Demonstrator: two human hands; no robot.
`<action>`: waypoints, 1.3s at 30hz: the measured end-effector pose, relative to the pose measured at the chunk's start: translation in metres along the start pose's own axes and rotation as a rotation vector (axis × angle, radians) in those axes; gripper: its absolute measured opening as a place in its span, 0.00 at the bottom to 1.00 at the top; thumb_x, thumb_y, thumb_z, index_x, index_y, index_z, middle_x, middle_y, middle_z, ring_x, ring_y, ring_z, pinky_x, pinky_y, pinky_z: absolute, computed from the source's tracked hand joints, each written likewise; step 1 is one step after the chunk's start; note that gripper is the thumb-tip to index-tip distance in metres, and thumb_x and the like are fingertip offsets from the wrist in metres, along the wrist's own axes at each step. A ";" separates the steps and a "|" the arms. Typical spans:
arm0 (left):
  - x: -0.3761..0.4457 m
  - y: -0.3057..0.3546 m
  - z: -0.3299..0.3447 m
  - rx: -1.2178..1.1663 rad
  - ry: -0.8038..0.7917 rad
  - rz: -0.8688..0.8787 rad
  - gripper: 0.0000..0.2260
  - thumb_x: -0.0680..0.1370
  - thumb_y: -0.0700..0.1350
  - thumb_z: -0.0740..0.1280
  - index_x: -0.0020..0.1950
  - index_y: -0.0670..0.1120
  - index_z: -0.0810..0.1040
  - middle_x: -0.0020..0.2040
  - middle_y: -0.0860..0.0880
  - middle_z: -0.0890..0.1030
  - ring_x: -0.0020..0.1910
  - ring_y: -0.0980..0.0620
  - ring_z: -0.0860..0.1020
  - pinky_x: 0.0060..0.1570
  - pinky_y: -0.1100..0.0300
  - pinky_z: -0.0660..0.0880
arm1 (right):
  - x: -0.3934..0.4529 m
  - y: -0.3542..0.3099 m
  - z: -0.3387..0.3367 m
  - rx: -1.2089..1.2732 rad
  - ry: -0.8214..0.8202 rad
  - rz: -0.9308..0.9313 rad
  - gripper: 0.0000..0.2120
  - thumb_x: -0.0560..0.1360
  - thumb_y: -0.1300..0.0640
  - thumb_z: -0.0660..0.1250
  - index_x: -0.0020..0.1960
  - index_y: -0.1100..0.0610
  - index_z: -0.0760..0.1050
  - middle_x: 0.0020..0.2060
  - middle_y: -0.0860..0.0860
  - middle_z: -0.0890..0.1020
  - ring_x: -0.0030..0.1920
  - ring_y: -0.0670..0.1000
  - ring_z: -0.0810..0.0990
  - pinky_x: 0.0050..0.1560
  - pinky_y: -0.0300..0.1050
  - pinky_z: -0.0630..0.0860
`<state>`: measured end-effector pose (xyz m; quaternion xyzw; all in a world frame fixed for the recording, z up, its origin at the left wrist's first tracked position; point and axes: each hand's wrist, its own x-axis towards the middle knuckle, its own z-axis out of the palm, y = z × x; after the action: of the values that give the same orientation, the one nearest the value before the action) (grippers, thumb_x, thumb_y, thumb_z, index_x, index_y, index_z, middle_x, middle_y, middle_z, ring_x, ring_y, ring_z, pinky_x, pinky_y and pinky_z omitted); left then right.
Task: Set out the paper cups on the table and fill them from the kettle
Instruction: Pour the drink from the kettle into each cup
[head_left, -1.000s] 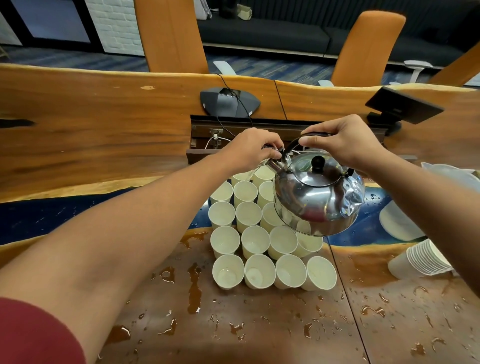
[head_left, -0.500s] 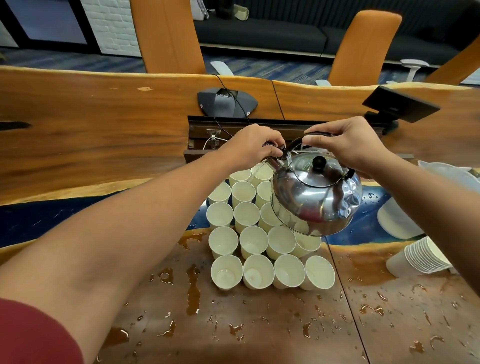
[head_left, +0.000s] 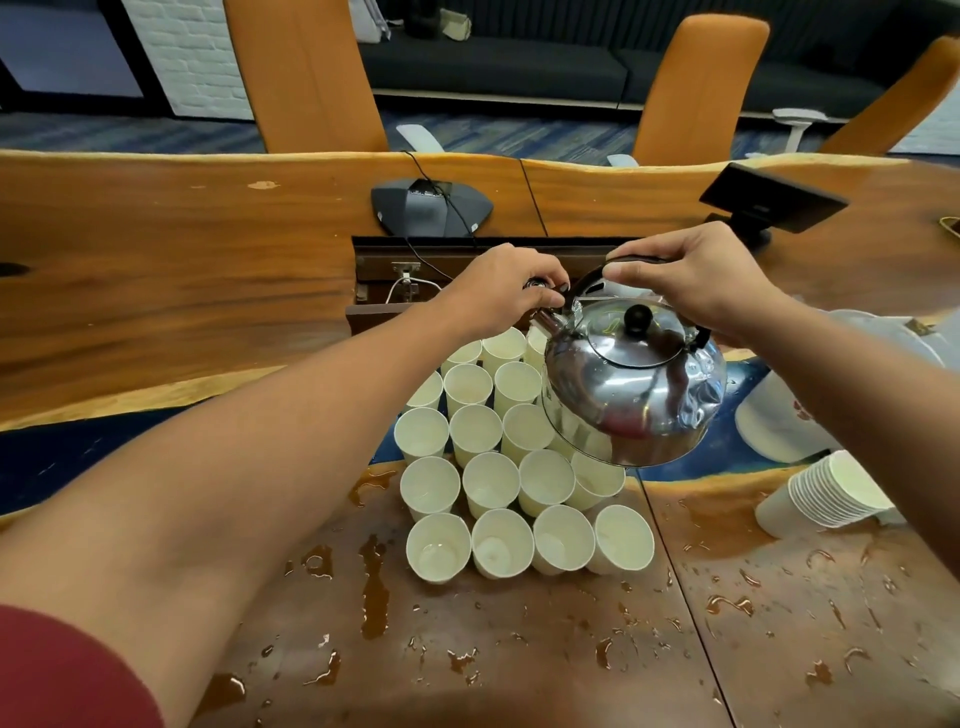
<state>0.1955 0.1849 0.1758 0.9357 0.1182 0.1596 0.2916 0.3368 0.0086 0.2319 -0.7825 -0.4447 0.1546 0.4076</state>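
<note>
A shiny steel kettle (head_left: 634, 387) with a black lid knob hangs tilted above the right side of a tight block of several white paper cups (head_left: 501, 470) standing upright on the wet wooden table (head_left: 519, 649). My right hand (head_left: 696, 278) grips the kettle's black handle from above. My left hand (head_left: 511, 293) pinches the spout cap at the kettle's left end, over the far cups. The front-row cups hold a little water. The kettle hides some cups behind it.
A lying stack of spare paper cups (head_left: 826, 493) and white plates (head_left: 779, 421) sit at the right. A black conference phone (head_left: 431, 208), an open cable hatch (head_left: 395, 280) and a small black screen (head_left: 774, 202) lie beyond. Water puddles cover the near table.
Both hands and the kettle have shifted slightly upward and away from me; the grips are the same.
</note>
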 end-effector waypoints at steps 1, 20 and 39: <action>0.001 0.001 0.002 -0.001 -0.003 0.002 0.10 0.79 0.48 0.69 0.59 0.49 0.82 0.54 0.50 0.82 0.55 0.51 0.75 0.57 0.52 0.72 | -0.001 0.001 -0.001 -0.015 -0.006 -0.003 0.07 0.72 0.51 0.76 0.49 0.50 0.84 0.22 0.38 0.77 0.24 0.38 0.73 0.31 0.26 0.67; 0.009 0.010 0.020 -0.031 -0.078 -0.034 0.11 0.79 0.47 0.68 0.61 0.49 0.80 0.56 0.49 0.82 0.55 0.51 0.76 0.56 0.53 0.73 | -0.002 0.014 -0.011 -0.092 -0.021 0.046 0.10 0.69 0.45 0.77 0.50 0.47 0.86 0.44 0.42 0.86 0.49 0.42 0.82 0.61 0.48 0.77; 0.011 0.012 0.023 -0.043 -0.085 -0.029 0.10 0.80 0.47 0.68 0.61 0.50 0.80 0.55 0.50 0.82 0.54 0.52 0.76 0.54 0.54 0.73 | -0.003 0.014 -0.014 -0.121 -0.018 0.058 0.12 0.69 0.44 0.77 0.50 0.47 0.86 0.44 0.44 0.86 0.49 0.45 0.83 0.56 0.45 0.78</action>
<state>0.2151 0.1668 0.1678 0.9333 0.1155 0.1179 0.3188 0.3516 -0.0051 0.2298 -0.8168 -0.4340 0.1464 0.3508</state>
